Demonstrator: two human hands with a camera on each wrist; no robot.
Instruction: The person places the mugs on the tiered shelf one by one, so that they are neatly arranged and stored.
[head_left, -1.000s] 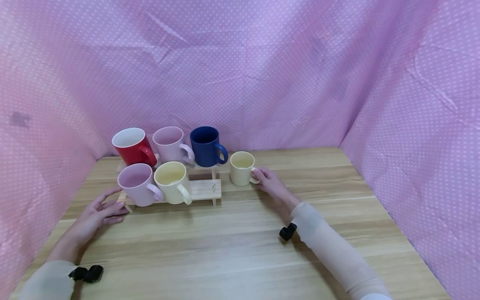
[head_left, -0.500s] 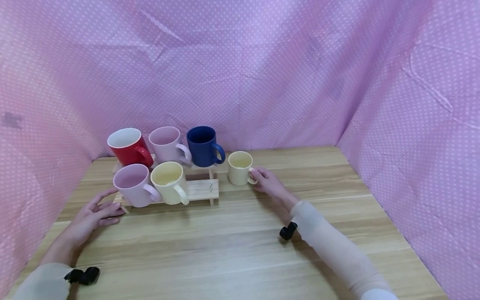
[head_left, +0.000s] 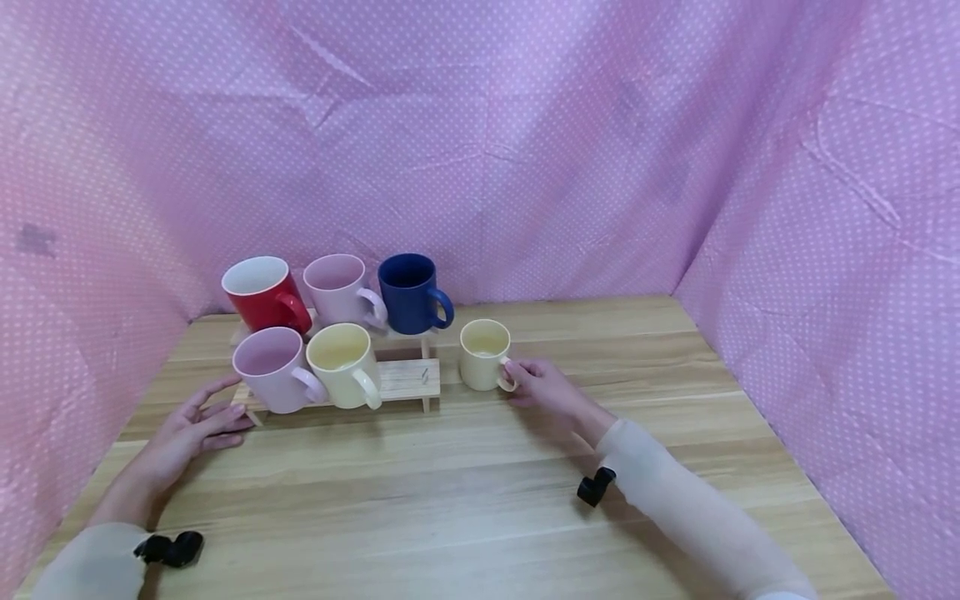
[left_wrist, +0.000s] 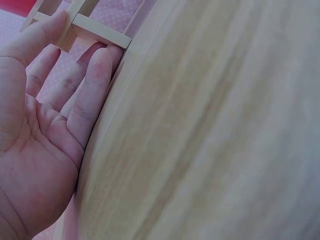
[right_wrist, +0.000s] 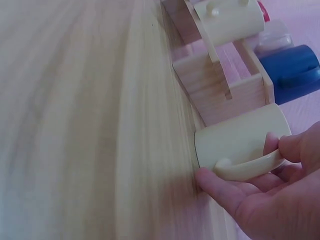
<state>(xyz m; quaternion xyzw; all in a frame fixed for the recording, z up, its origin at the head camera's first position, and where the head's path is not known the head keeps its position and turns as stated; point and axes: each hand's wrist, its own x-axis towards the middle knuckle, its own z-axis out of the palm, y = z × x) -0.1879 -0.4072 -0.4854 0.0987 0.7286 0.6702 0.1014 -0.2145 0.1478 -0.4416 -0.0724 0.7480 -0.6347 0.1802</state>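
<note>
In the head view, my right hand [head_left: 547, 392] pinches the handle of a pale yellow mug [head_left: 480, 367], upright just right of a two-step wooden rack [head_left: 408, 379]. The right wrist view shows thumb and fingers on the handle of this mug [right_wrist: 240, 137], its base at or close to the tabletop. My left hand [head_left: 183, 437] holds the rack's left end; in the left wrist view the thumb lies on the rack's frame [left_wrist: 100, 31], some fingertips hidden. On the lower step stand a pink mug [head_left: 273, 379] and a second yellow mug [head_left: 341, 371].
A red mug [head_left: 262, 304], another pink mug [head_left: 337, 296] and a blue mug [head_left: 408, 300] stand on the rack's upper step, handles to the right. The wooden table [head_left: 420, 500] ends at a pink dotted cloth [head_left: 480, 167] behind and at both sides.
Over the last half second my right hand has drawn the yellow mug a little toward me. The left hand and the rack have stayed in place; the view has shifted slightly.
</note>
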